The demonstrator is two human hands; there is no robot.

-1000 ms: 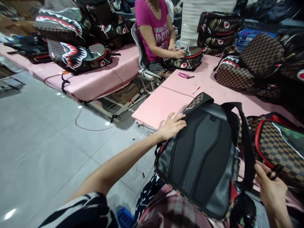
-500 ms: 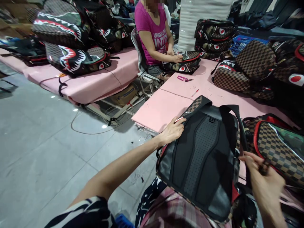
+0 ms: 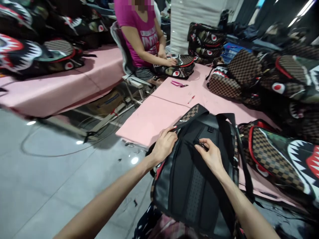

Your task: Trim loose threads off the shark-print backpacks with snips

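Note:
A black backpack (image 3: 171, 202) with a padded, mesh-centred back panel rests tilted on my lap against the table edge, its back facing up. My left hand (image 3: 164, 146) is closed on its upper left side, by the shoulder strap with brown check trim (image 3: 190, 113). Over the upper middle of the back panel, my right hand (image 3: 210, 154) pinches a small dark object (image 3: 203, 145) whose kind I cannot make out. A black strap (image 3: 245, 166) hangs along the right side of the backpack.
The pink table (image 3: 139, 116) bears a red pen (image 3: 191, 99), pink-handled snips (image 3: 178, 84) and checked shark-face backpacks (image 3: 271, 152) at right. Across it a seated person (image 3: 137, 36) handles another backpack (image 3: 174, 68). More bags (image 3: 57, 56) lie on the left table.
My right hand has come from the backpack's right side to above its back panel, holding the small dark object. My left hand stays on the left edge. The view has turned right.

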